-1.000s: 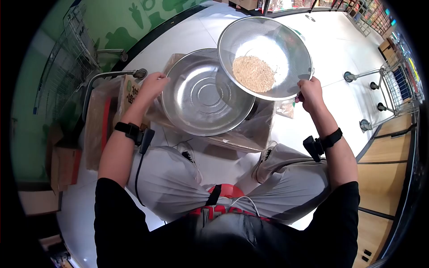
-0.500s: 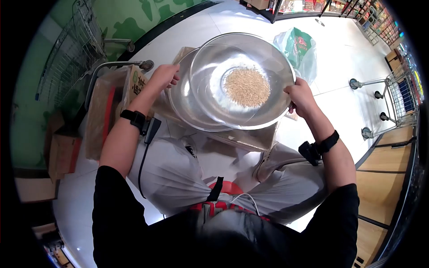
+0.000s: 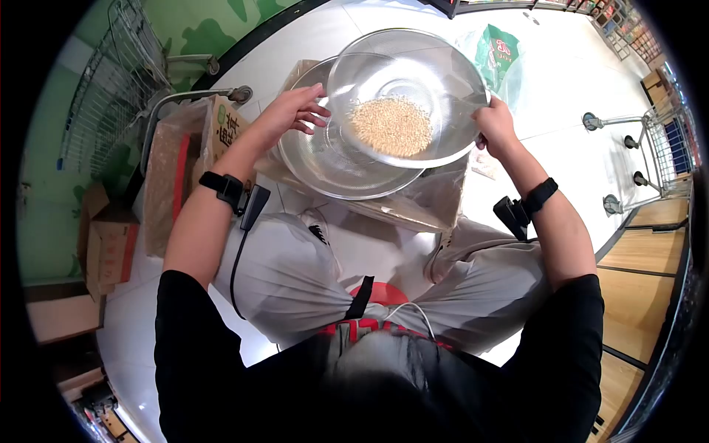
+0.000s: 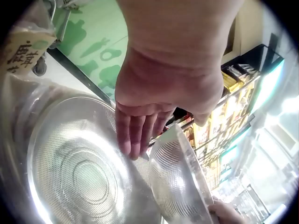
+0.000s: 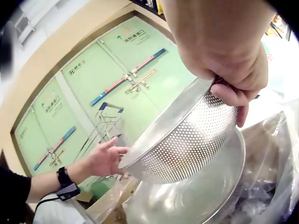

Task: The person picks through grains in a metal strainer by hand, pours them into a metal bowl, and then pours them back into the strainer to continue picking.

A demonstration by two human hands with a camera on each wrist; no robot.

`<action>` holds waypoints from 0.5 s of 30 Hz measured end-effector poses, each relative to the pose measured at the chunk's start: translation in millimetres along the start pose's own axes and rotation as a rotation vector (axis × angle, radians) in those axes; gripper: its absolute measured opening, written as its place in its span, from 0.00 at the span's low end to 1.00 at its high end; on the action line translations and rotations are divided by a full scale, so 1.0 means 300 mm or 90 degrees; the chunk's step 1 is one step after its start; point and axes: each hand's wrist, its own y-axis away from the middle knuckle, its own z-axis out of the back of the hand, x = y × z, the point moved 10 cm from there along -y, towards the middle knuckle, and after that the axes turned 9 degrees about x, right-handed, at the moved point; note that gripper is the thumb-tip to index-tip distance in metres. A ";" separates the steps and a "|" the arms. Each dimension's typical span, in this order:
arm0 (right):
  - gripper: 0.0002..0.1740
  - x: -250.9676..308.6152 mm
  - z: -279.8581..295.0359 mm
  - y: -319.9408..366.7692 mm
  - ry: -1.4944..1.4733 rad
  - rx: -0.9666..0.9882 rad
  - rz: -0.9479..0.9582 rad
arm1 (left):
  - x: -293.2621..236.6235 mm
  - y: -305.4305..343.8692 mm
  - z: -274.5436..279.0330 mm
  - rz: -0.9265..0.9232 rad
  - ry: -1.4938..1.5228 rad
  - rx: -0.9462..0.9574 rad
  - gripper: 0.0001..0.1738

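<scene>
My right hand [image 3: 496, 125] grips the right rim of a round perforated metal sieve [image 3: 450, 74], thumb on top. A pile of pale grain [image 3: 391, 127] lies inside, towards its near left. In the right wrist view this sieve [image 5: 187, 147] is tilted above a second, similar sieve [image 5: 187, 198]. That lower sieve [image 3: 314, 164] rests on a plastic-lined cardboard box [image 3: 436, 203], partly hidden by the upper one. My left hand [image 3: 295, 112] holds nothing, its fingers extended beside the upper sieve's left rim; in the left wrist view the fingers [image 4: 135, 135] overlap the lower sieve [image 4: 79, 172].
A green and white plastic bag [image 3: 498, 59] stands on the floor beyond the right hand. To the left are a plastic-covered carton [image 3: 225, 133] and a shopping cart [image 3: 118, 96]. Another cart [image 3: 661, 148] stands at the right, near wooden cabinets [image 3: 642, 295].
The upper sieve has moved left over the lower one with my right hand, then slightly away. My left hand has left the lower sieve's rim and reached right, fingers extended. The grain has shifted inside.
</scene>
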 end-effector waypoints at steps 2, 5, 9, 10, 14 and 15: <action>0.18 -0.055 0.042 -0.034 -0.059 -0.047 -0.035 | 0.012 -0.007 0.004 0.004 -0.005 -0.008 0.32; 0.17 -0.014 -0.023 0.012 -0.025 -0.006 -0.008 | 0.023 -0.036 0.016 0.004 0.000 -0.007 0.32; 0.16 0.016 -0.111 0.066 -0.013 0.095 -0.037 | 0.047 -0.062 0.046 0.002 -0.068 -0.019 0.30; 0.16 0.000 -0.095 0.050 -0.015 0.090 -0.036 | 0.039 -0.059 0.041 0.000 -0.070 -0.015 0.30; 0.16 -0.094 0.016 -0.035 -0.071 -0.006 -0.058 | 0.050 -0.024 0.033 0.021 -0.002 -0.029 0.30; 0.16 -0.099 0.008 -0.043 -0.081 0.000 -0.049 | 0.047 -0.019 0.049 0.010 0.021 -0.061 0.29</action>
